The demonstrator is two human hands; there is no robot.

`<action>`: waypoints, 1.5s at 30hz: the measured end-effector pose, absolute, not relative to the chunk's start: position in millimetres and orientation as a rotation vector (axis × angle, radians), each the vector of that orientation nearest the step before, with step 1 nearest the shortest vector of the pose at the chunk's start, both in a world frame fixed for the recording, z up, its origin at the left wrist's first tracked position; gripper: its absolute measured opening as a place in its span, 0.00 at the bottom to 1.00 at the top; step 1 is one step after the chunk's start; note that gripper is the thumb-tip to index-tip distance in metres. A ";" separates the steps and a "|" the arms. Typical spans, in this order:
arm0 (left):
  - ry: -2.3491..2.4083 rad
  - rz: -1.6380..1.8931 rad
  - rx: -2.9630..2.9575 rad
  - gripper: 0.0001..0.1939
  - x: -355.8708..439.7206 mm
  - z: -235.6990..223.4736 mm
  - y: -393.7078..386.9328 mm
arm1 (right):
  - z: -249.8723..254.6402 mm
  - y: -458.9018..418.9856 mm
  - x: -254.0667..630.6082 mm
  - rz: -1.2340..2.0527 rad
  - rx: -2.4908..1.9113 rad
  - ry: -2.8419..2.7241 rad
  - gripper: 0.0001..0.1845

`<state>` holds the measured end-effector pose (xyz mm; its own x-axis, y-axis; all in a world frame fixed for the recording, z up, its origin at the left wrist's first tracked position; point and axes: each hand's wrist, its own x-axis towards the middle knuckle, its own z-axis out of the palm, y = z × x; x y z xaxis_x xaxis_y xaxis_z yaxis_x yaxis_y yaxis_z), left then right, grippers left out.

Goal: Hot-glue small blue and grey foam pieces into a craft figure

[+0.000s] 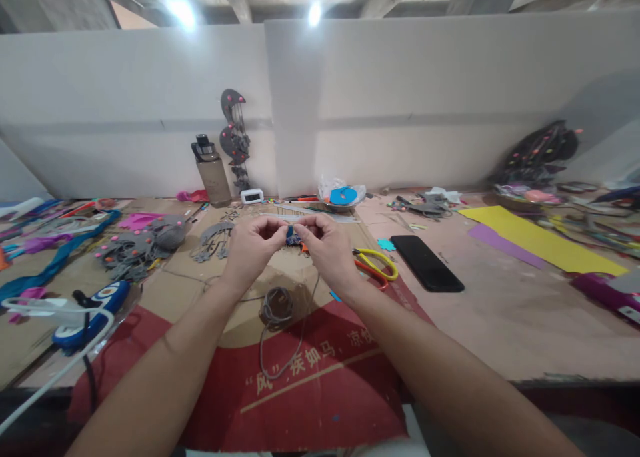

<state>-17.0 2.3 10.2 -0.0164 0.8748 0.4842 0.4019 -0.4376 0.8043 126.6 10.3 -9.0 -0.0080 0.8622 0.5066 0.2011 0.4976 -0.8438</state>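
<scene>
Left hand (pixel 253 247) and right hand (pixel 329 247) raised over cardboard (pixel 350 403), fingers pinched about small blue piece (pixel 289 231); likely fine handling, calling for light, steady grip.

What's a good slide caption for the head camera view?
Two bare hands pinch a small blue piece above cardboard, with scissors and a black phone to their right.

Scissors (pixel 381 267) left of phone (pixel 427 263); bottle (pixel 213 177) behind cardboard (pixel 320 377), near wall (pixel 295 110).
</scene>
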 end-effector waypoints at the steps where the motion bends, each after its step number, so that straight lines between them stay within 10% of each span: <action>1: 1.322 1.453 1.834 0.08 -17.2 10.1 2.4 | -9.1 10.3 126.6 0.678 -0.961 -1.524 0.12; 45: 0.876 1.276 1.359 0.11 -13.8 -9.8 18.9 | -19.1 21.9 125.7 1.234 -0.792 -1.229 0.10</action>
